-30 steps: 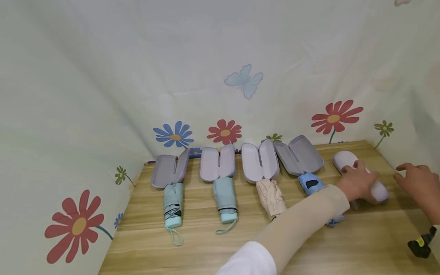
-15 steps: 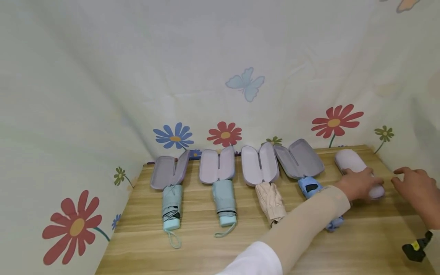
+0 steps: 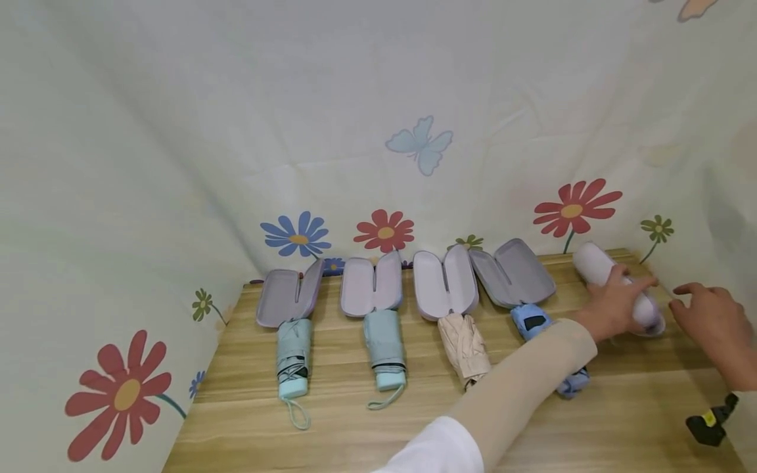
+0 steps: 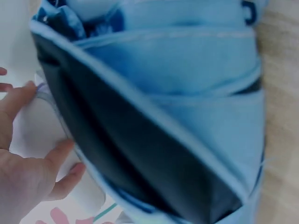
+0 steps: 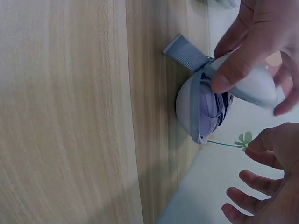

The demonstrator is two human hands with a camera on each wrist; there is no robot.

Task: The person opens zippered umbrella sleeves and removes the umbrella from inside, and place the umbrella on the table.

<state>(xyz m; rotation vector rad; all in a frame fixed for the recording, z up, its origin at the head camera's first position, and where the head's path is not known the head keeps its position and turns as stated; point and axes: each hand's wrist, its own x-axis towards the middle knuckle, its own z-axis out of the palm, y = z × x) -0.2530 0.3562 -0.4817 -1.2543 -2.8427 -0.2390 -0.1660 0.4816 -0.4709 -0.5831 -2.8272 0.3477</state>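
Note:
My left hand [image 3: 615, 305] grips the lid of a white-lavender hard case [image 3: 593, 263] at the right end of the row. In the right wrist view the case stands partly open, and folded lavender fabric [image 5: 209, 105] shows inside; a ribbed strap [image 5: 186, 52] sticks out at its end. My right hand [image 3: 715, 322] hovers just right of the case, fingers loosely bent, touching nothing. A folded blue umbrella [image 4: 187, 60] lies beneath my left forearm and fills much of the left wrist view.
Several opened hard cases [image 3: 357, 286] line the back of the wooden table [image 3: 343, 433]. Before them lie folded umbrellas: two grey-green ones, one of them a green umbrella [image 3: 384, 335], and a beige umbrella [image 3: 461, 341]. A floral curtain [image 3: 319, 144] hangs behind and at both sides.
My left hand has shifted slightly up on the case, which now tips, its lid parting at the near end. My right hand stays close by, almost still.

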